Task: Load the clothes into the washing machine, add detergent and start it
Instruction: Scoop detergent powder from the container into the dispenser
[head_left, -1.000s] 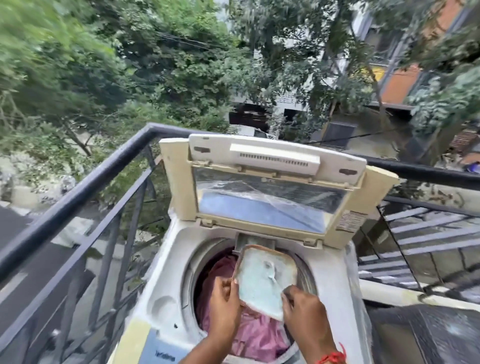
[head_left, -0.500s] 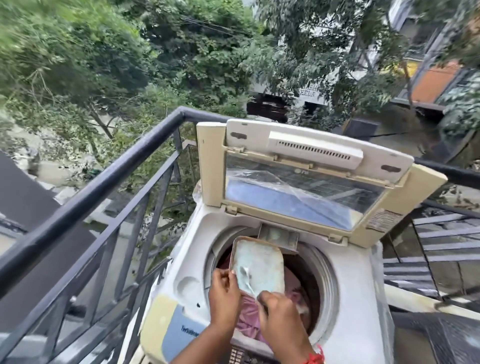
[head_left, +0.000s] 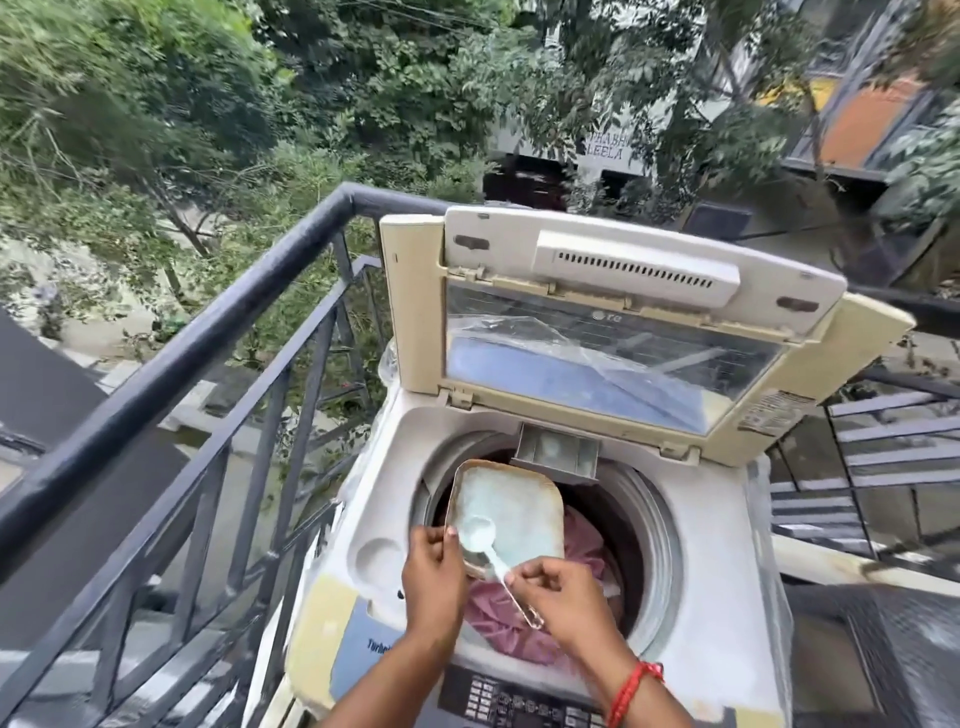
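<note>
From the head view, the top-loading washing machine (head_left: 717, 597) stands beside a dark balcony railing (head_left: 171, 364) with its lid (head_left: 623, 322) propped upright. Pink clothes (head_left: 511, 631) lie bunched inside the drum (head_left: 657, 545). Over the drum opening the left hand (head_left: 434, 582) grips the near edge of a rounded rectangular tub (head_left: 511, 514) filled with pale blue-white detergent powder. The right hand (head_left: 563, 595) pinches the handle of a white plastic spoon (head_left: 485, 540), whose bowl sits heaped with powder over the tub. A red thread (head_left: 631, 691) circles the right wrist. A logo shows mirrored on the lid glass, "Turbo" partly shows on the machine's front, and a far building reads "LEELA".
</note>
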